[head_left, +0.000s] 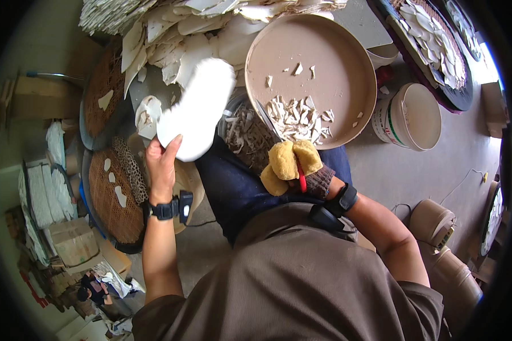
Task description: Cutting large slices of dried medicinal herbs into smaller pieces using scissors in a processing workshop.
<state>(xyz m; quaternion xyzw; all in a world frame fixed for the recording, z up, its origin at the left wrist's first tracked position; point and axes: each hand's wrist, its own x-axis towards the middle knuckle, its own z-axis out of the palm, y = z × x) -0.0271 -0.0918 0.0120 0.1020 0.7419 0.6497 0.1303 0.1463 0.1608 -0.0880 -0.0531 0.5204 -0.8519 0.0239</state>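
Note:
My left hand (162, 162) pinches the lower left edge of a flat, white, insole-shaped sheet (198, 113) between thumb and fingers. In a brown knit glove with thick yellow pads on its fingers, my right hand (299, 165) is closed on red-handled shears (302, 179). Their grey blade points up and away, over the near left rim of a round tan tray (318, 48). White offcuts (298, 118) lie heaped at the near side of that tray. More curled trimmings (246, 136) fill a container between my knees, just left of the shears and apart from the white sheet.
Stacked white sheets (193, 34) rise beyond my left hand. A white bucket (408, 116) stands right of the tray. Round woven trays (116, 196) flank my left side; another tray with white pieces (432, 42) lies far right. A person (95, 288) is at lower left.

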